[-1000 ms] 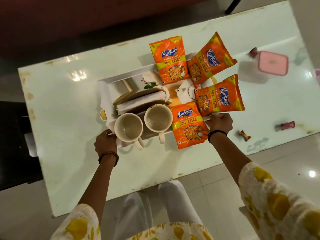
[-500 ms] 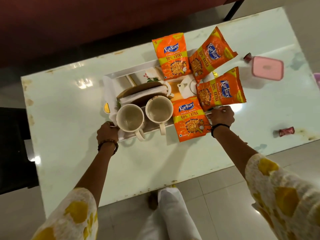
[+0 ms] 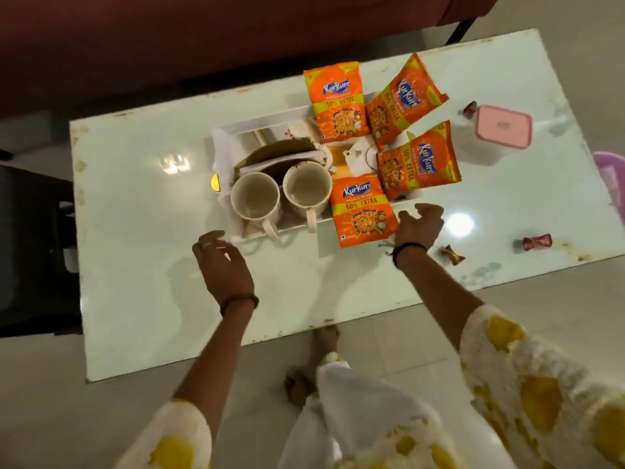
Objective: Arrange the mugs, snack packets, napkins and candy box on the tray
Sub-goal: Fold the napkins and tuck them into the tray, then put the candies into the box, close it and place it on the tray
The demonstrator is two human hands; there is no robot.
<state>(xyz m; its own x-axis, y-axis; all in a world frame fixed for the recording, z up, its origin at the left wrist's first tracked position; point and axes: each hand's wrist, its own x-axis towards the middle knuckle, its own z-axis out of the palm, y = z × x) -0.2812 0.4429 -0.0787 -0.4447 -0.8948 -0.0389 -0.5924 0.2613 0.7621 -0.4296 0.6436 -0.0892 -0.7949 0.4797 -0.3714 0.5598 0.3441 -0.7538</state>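
Hovering both loosely spread, empty hands, left hand (image 3: 221, 262) and right hand (image 3: 420, 226), we should probably fetch the pink candy box (image 3: 503, 127) to the tray (image 3: 270, 118).

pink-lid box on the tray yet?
No. The pink-lidded box stands on the table, right of the tray and apart from it.

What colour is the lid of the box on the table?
Pink lid, seen in the head view.
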